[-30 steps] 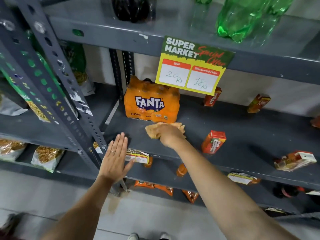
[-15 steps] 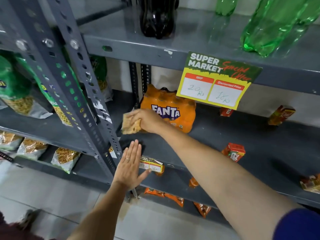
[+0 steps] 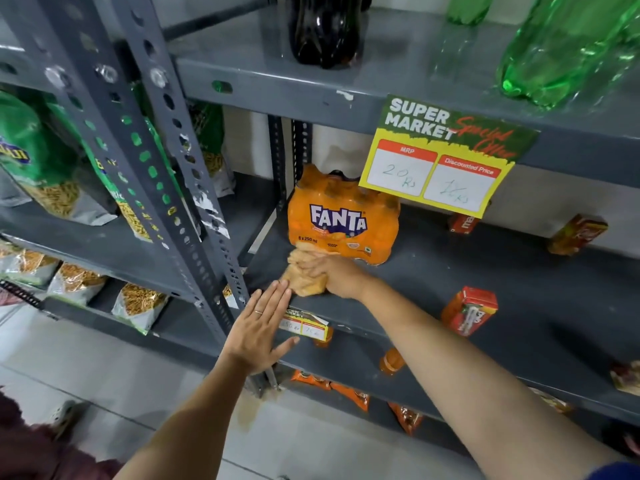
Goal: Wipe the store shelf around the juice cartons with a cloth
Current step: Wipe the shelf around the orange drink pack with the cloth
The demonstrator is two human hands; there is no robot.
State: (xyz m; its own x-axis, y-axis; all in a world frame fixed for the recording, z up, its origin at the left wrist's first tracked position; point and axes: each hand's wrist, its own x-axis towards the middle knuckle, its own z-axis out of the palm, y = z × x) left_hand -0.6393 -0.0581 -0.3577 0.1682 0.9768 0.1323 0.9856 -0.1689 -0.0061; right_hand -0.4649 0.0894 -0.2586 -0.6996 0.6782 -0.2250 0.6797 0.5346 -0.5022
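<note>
- The left hand [image 3: 259, 332] is nearest, flat with fingers straight and together, grasping nothing; its palm lies over the front lip of the grey shelf [image 3: 433, 289], beside a small price label [image 3: 304, 326] on that edge.
- Just beyond its fingertips, the right hand [image 3: 334, 277] is clenched on a bunched tan cloth [image 3: 304, 277], pressing it onto the shelf surface near the front left corner.
- The cloth touches the bottom front of the orange Fanta pack [image 3: 341, 221], which stands upright farther back on the same shelf.
- To the right, well apart from the cloth, a red juice carton [image 3: 469, 311] stands near the shelf's front.
- Farther back, another carton [image 3: 576, 233] leans near the rear wall.
- A yellow and green price sign [image 3: 441, 157] hangs from the shelf above, where a dark bottle [image 3: 325, 29] and green bottles [image 3: 568, 46] stand.
</note>
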